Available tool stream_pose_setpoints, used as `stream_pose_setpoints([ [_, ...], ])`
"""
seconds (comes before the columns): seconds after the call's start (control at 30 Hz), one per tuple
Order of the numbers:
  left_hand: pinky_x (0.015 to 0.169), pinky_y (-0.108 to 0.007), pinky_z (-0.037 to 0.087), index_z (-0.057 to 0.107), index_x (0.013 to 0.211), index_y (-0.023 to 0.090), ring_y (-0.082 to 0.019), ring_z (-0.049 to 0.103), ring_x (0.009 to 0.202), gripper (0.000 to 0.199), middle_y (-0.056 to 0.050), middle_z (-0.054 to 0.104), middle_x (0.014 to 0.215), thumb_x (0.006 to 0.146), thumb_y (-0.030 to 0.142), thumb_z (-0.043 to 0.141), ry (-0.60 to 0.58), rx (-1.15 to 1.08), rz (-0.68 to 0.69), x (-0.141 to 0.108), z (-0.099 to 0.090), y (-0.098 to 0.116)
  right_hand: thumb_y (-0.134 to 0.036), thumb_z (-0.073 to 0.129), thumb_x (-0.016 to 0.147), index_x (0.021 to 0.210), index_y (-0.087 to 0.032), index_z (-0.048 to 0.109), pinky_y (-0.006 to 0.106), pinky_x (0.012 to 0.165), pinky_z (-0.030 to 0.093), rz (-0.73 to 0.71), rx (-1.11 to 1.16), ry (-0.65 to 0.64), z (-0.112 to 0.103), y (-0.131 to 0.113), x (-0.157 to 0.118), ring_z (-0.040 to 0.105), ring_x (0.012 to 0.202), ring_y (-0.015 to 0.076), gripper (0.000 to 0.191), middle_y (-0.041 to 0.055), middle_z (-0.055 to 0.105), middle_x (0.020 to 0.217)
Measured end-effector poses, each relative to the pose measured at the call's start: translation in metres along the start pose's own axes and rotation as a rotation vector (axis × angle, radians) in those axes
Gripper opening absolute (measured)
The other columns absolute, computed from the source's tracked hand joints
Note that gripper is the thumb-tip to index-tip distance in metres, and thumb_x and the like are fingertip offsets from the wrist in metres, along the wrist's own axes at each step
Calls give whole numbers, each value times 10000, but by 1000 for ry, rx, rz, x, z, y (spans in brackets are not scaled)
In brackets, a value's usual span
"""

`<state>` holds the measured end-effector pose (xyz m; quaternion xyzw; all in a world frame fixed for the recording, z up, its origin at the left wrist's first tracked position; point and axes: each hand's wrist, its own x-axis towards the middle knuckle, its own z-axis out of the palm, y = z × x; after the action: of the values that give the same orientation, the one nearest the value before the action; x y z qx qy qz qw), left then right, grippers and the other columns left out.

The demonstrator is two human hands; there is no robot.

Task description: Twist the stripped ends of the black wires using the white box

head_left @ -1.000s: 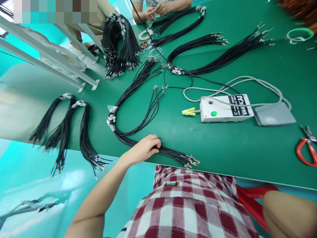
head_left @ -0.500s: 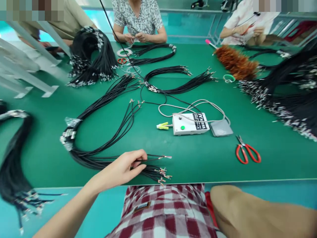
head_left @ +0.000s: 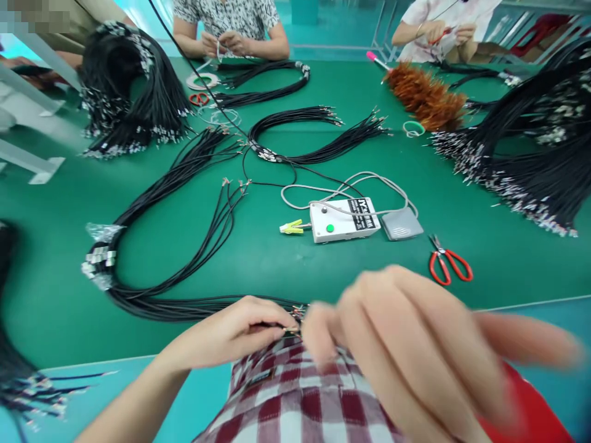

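Observation:
My left hand (head_left: 240, 332) is closed in a pinch on a black cable near its stripped end, just over the table's front edge. Other black cables (head_left: 184, 307) of the same bundle run behind it to a taped, silvery bend (head_left: 99, 258) at the left. Large and blurred, my right hand (head_left: 397, 332) is in the foreground, its fingertips close to the cable end at my left fingers. Motion blur hides whether it grips anything. Bare wire ends (head_left: 298, 311) show between the two hands.
Beyond the hands lie a white box (head_left: 344, 231) with a green button and yellow clip (head_left: 292, 227), a grey pedal (head_left: 401, 224) and red-handled snips (head_left: 447, 261). Cable heaps (head_left: 138, 92) stand left and right (head_left: 517, 147). A brown duster (head_left: 425, 98) lies farther back. Two co-workers' hands (head_left: 226, 44) work opposite.
My right hand has come in from the right to beside the cable ends. My left hand has drawn a cable end toward me, over the table edge. The view has shifted slightly.

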<state>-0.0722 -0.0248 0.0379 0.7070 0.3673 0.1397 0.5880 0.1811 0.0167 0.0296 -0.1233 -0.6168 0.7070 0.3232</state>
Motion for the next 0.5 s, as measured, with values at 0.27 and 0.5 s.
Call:
stream_pose_setpoints([
  [0.27, 485, -207, 366, 660, 1074, 121, -76, 467, 486, 358, -5, 612, 634, 959, 446, 565, 598, -434, -36, 7, -10, -12, -356, 481, 1016, 1324, -209, 612, 495, 1101, 448, 270, -663, -10, 34, 80, 10, 585, 1285, 281, 366, 117, 623, 1395],
  [0.5, 449, -190, 294, 541, 1214, 148, -63, 380, 458, 394, 49, 548, 597, 984, 467, 517, 615, -461, -13, 27, -1, -27, -330, 555, 977, 1016, -240, 723, 382, 897, 551, 269, -557, 270, 17, 69, 16, 719, 956, 218, 196, 44, 767, 1039],
])
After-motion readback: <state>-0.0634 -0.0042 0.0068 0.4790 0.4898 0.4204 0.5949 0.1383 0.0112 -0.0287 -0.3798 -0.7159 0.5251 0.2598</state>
